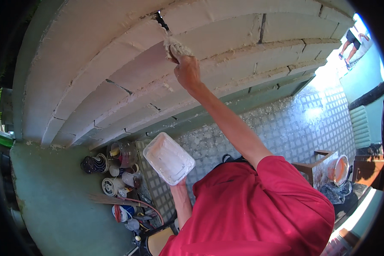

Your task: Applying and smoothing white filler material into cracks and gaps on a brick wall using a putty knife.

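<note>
My left hand (180,186) holds a white rectangular plastic tub (150,149) from its near end, with most fingers hidden beneath it. Pale, wet mortar (170,157) coats the inside of the tub. My right hand (187,70) is raised to the block wall (226,34), closed round a small tool caked with mortar (173,47). The tool's kind is hard to make out under the mortar. Just above its tip, a dark open gap (161,20) shows in a joint between two pale blocks.
Buckets and containers (112,186) crowd the floor at the left, beside a green wall (55,192). Mortar crumbs dot the tiled floor (209,136) along the wall base. An orange-lined bucket (338,170) stands at the right. A person (352,40) is at the far right.
</note>
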`<state>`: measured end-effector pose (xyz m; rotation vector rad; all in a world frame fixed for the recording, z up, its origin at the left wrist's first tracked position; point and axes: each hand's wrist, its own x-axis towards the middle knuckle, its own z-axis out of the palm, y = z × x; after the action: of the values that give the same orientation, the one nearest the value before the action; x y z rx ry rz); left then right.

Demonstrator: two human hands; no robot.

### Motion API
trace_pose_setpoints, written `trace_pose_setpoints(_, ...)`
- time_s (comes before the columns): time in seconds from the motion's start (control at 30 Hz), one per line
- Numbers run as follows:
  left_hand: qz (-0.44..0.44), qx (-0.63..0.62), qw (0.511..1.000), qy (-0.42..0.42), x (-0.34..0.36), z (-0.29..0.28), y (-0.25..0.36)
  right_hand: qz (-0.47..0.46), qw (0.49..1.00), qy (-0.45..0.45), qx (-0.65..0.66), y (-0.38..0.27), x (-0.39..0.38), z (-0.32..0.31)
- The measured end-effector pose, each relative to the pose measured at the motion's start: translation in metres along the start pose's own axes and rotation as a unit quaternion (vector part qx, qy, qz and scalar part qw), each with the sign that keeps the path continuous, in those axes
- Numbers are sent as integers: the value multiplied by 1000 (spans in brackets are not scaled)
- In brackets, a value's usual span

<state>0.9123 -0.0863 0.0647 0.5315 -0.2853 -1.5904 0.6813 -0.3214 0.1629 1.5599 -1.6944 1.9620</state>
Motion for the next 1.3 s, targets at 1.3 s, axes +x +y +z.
trace_pose_setpoints(1.3, 1, -55, 998, 14, -25, -7, -15, 459, 735, -147, 477, 28, -45, -65)
